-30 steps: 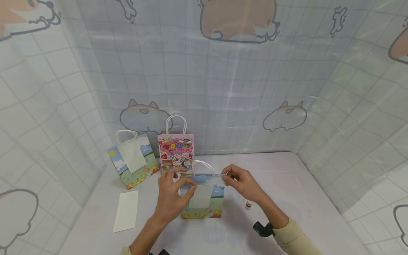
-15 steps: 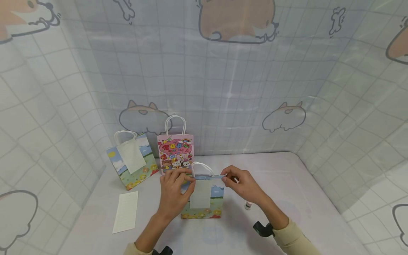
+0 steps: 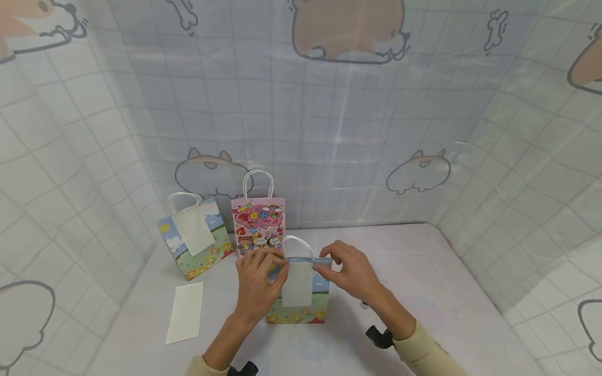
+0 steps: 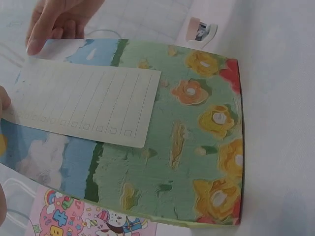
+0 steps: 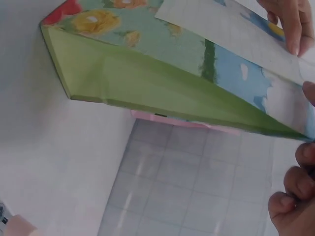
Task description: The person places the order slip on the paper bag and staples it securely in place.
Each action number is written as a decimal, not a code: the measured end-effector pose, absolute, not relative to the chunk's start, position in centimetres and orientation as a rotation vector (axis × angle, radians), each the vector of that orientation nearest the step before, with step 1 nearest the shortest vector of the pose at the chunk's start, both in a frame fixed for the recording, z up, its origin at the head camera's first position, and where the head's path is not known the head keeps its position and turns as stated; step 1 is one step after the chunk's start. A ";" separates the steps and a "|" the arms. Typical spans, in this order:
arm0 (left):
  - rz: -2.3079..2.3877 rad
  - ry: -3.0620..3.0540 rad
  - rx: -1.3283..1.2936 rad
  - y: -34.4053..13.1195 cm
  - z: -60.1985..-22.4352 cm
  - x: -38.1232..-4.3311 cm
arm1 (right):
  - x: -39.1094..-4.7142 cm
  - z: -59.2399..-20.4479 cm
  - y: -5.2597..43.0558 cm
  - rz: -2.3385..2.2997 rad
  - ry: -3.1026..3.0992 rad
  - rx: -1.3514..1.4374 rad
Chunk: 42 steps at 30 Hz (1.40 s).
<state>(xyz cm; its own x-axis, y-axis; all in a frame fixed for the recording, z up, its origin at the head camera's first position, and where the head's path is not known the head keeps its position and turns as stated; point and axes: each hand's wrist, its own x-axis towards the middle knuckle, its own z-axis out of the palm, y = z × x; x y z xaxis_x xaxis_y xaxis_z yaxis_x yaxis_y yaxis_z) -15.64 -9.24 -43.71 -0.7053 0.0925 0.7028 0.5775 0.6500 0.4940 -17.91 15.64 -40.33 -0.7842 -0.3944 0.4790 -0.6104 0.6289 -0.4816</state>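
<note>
A paper gift bag (image 3: 296, 317) printed with sky, grass and flowers stands upright in front of me. Against its front lies a lined, pale checklist sheet (image 3: 297, 287), its top edge level with the bag's rim. My left hand (image 3: 257, 284) pinches the sheet and the bag's rim at the top left. At the top right, thumb and fingertips of my right hand (image 3: 356, 271) pinch the rim. White rope handles (image 3: 298, 240) rise between the hands. In the right wrist view the bag's green side gusset (image 5: 133, 81) narrows toward the pinched rim.
A pink cartoon bag (image 3: 258, 219) stands behind. Left of it leans a matching flower bag (image 3: 221, 256) with a sheet (image 3: 194, 230) on its front. Another lined sheet (image 3: 185, 313) lies on the table. A small pink-and-white item (image 4: 202, 30) sits right of the bag.
My right hand has slid left along the rim toward the sheet's top right corner. My left fingers have settled on the sheet's top edge, and the sheet now sits higher, at the rim.
</note>
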 end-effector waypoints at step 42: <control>-0.945 -2.125 -0.519 -9.3 -43.6 -15.9 | -18.1 -40.8 15.0 0.612 -2.359 0.756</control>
